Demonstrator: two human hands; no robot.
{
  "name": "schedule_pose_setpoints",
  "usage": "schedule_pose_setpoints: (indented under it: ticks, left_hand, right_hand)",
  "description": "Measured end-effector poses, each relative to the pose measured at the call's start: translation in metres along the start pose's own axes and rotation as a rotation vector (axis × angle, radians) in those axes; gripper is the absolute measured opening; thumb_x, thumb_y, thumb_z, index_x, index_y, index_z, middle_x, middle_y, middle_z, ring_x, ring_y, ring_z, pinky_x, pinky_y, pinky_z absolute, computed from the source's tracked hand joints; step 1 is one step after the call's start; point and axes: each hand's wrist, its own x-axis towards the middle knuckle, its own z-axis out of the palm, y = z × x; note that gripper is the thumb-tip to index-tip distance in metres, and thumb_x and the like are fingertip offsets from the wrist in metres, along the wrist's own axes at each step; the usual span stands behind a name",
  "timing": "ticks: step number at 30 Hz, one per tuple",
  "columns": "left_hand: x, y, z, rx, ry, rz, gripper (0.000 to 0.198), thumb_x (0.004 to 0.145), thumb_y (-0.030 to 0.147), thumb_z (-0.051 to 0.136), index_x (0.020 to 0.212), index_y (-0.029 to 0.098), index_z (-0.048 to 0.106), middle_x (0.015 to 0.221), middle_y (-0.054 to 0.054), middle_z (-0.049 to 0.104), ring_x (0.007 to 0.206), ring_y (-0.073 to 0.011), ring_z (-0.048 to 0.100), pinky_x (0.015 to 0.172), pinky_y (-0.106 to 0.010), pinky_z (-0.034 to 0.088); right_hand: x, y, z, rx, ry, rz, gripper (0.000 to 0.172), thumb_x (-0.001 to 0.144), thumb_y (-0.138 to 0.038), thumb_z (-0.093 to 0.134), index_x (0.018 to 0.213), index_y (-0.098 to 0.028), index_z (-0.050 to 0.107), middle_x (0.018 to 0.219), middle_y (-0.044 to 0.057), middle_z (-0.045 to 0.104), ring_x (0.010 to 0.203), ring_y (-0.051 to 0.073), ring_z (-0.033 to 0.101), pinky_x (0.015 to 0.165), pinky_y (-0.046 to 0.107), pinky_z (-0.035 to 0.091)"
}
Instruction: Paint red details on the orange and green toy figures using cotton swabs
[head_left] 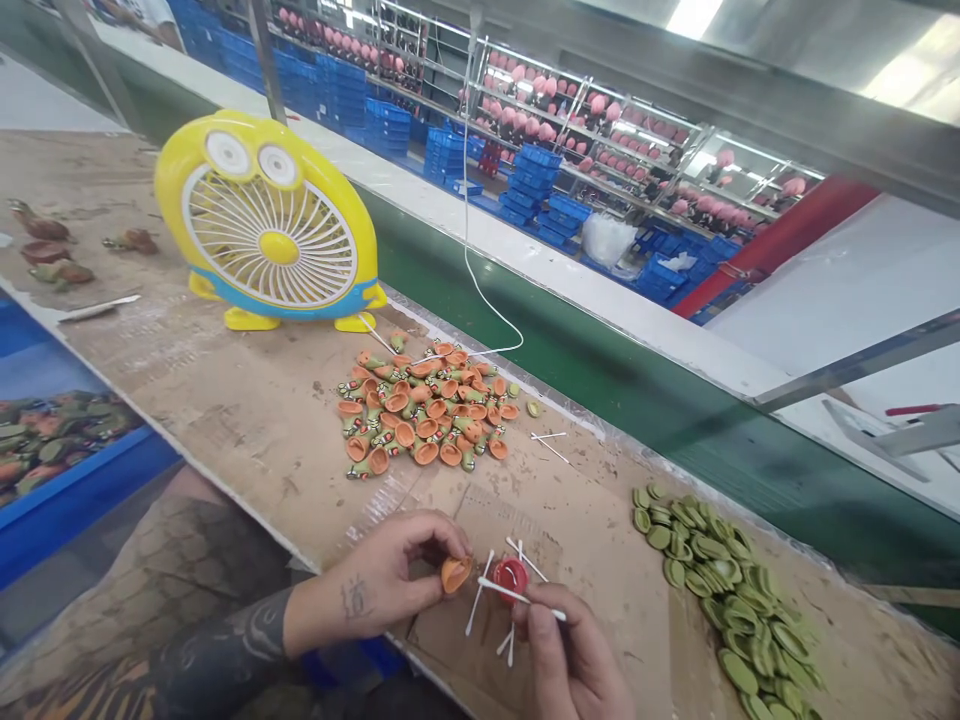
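Observation:
My left hand (382, 572) pinches a small hollow orange piece (456, 574) between thumb and fingers. Across from it, my right hand (574, 655) grips a cotton swab (501, 589), its white tip pointing left toward the orange piece but apart from it. Beneath the swab stands a small round red container (511, 574) on the cardboard. Several loose cotton swabs lie around the container, one of them a swab (480, 592) between it and my left hand. Beyond my hands is a heap of small orange-and-green figurines (427, 410).
A yellow fan (277, 225) stands at the far left. Green oval pieces (739, 590) are piled on the right. A blue crate (82, 480) of similar parts sits at the left below the cardboard-covered table (247, 400). Two swabs (551, 446) lie near the back edge, before the green belt (600, 370).

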Motion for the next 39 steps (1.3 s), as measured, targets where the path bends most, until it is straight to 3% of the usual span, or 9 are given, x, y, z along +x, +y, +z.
schedule_pose_setpoints:
  ticks: [4, 13, 21, 25, 28, 32, 39]
  left_hand:
    - [0.0, 0.003, 0.0, 0.006, 0.002, 0.017, 0.012, 0.083, 0.014, 0.073, 0.093, 0.019, 0.069, 0.099, -0.008, 0.074, 0.091, -0.0211, 0.07, 0.084, -0.033, 0.055]
    - [-0.002, -0.001, -0.001, -0.01, -0.001, 0.017, 0.015, 0.084, 0.014, 0.074, 0.097, 0.02, 0.071, 0.101, -0.008, 0.075, 0.094, -0.0219, 0.071, 0.086, -0.033, 0.056]
    - [-0.001, 0.001, -0.001, 0.023, -0.01, 0.021, 0.014, 0.084, 0.015, 0.074, 0.096, 0.02, 0.071, 0.101, -0.008, 0.075, 0.094, -0.0225, 0.072, 0.086, -0.034, 0.056]
    - [-0.003, 0.0, -0.001, 0.003, 0.0, -0.027, 0.014, 0.083, 0.017, 0.074, 0.097, 0.019, 0.072, 0.1, -0.009, 0.075, 0.092, -0.0232, 0.071, 0.084, -0.035, 0.057]
    - [-0.004, -0.003, -0.001, -0.006, 0.01, -0.031, 0.026, 0.077, 0.007, 0.071, 0.099, 0.02, 0.072, 0.102, -0.007, 0.074, 0.095, -0.0228, 0.071, 0.086, -0.034, 0.055]
    - [-0.002, -0.003, -0.001, -0.012, 0.012, -0.002, 0.037, 0.071, 0.0, 0.067, 0.099, 0.023, 0.073, 0.105, -0.005, 0.072, 0.098, -0.0209, 0.069, 0.085, -0.031, 0.054]
    - [0.003, 0.003, -0.003, 0.023, -0.006, -0.007, 0.026, 0.075, 0.009, 0.071, 0.098, 0.021, 0.074, 0.1, -0.005, 0.069, 0.093, -0.0201, 0.066, 0.079, -0.03, 0.052]
  right_hand:
    - [-0.005, 0.001, 0.012, -0.008, -0.075, 0.041, 0.03, 0.093, -0.049, 0.071, 0.09, -0.02, 0.076, 0.075, 0.004, 0.071, 0.065, 0.017, 0.064, 0.064, 0.025, 0.051]
    - [-0.006, 0.0, 0.016, 0.017, -0.16, 0.074, 0.033, 0.095, -0.053, 0.066, 0.089, -0.021, 0.074, 0.069, 0.001, 0.066, 0.063, 0.015, 0.061, 0.064, 0.023, 0.048]
    - [-0.005, 0.002, 0.016, -0.017, -0.095, 0.085, 0.039, 0.093, -0.058, 0.068, 0.087, -0.021, 0.074, 0.071, 0.002, 0.067, 0.065, 0.016, 0.061, 0.066, 0.025, 0.05]
    - [-0.002, 0.001, 0.008, -0.031, -0.022, 0.068, 0.038, 0.093, -0.056, 0.068, 0.088, -0.019, 0.072, 0.071, 0.003, 0.067, 0.065, 0.018, 0.063, 0.065, 0.027, 0.049]
    - [0.009, 0.0, -0.007, -0.18, 0.028, 0.054, 0.04, 0.093, -0.059, 0.065, 0.089, -0.02, 0.07, 0.073, 0.003, 0.068, 0.066, 0.019, 0.062, 0.064, 0.026, 0.047]
    - [0.021, 0.006, -0.025, -0.428, -0.063, 0.067, 0.044, 0.095, -0.062, 0.058, 0.086, -0.021, 0.071, 0.077, 0.002, 0.07, 0.072, 0.02, 0.062, 0.069, 0.027, 0.044]
    - [0.021, 0.02, -0.021, -0.406, -0.185, 0.049, 0.043, 0.097, -0.061, 0.054, 0.088, -0.023, 0.072, 0.08, 0.004, 0.072, 0.074, 0.022, 0.062, 0.073, 0.029, 0.044]
